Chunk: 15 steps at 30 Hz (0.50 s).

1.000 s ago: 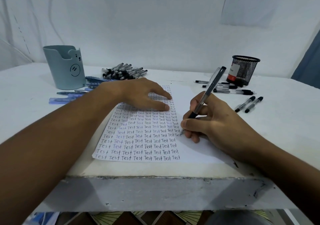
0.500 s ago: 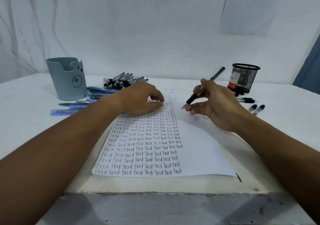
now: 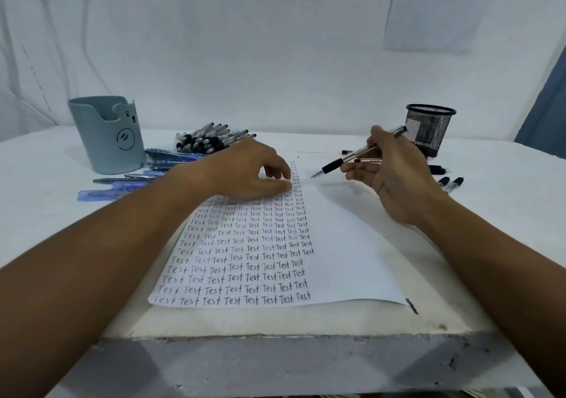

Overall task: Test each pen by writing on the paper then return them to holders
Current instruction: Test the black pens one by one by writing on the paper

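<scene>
L hand [image 3: 245,169] hides paper [image 3: 346,244] top rows; R hand [image 3: 395,177] covers pens behind; far text illegible.

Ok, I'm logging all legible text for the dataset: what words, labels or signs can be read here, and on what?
"Test": handwritten in rows down the left half of the paper, mostly black ink, some blue; the far rows blur.
Label on the mesh holder: white and red, too blurred to read.
Blue holder: only a drawn bear face, no words.
Pen in the right hand: no readable print.
</scene>
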Motion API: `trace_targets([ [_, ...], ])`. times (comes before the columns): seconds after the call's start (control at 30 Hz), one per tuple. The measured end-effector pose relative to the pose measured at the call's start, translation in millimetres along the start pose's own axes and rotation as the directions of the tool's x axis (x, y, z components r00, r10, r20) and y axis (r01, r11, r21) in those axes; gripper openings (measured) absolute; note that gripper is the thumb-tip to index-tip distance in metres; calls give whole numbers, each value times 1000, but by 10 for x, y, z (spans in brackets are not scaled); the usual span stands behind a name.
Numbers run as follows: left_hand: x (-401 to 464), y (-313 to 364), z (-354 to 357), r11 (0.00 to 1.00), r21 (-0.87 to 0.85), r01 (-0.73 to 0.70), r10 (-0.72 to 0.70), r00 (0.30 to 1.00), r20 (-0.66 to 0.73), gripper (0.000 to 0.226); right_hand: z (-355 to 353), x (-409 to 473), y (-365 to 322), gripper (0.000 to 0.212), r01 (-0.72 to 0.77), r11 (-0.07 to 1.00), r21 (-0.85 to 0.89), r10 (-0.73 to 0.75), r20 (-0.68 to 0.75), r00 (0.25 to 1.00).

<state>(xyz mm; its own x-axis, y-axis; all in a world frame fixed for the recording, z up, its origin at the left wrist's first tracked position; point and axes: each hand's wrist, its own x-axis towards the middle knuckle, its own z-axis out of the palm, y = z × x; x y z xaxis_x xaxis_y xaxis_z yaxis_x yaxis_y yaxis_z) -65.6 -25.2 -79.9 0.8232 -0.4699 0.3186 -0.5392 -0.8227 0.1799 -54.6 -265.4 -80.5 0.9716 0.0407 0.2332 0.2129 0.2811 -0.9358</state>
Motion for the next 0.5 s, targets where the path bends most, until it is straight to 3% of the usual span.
trace_targets([
  [0.13,-3,17,1,1000,1,-1,1,1000,-4,37,-50,41,20,14,90,991,-98,-96,-56,994],
  [0.33,17,76,21,1000,-24,-3,2,1000,-20,60,-76,26,24,22,141,984,-106,-149,-72,986],
  [0.5,54,118,82,998,-56,12,-17,996,-84,50,-70,11,43,22,160,978,-137,-167,-40,985],
])
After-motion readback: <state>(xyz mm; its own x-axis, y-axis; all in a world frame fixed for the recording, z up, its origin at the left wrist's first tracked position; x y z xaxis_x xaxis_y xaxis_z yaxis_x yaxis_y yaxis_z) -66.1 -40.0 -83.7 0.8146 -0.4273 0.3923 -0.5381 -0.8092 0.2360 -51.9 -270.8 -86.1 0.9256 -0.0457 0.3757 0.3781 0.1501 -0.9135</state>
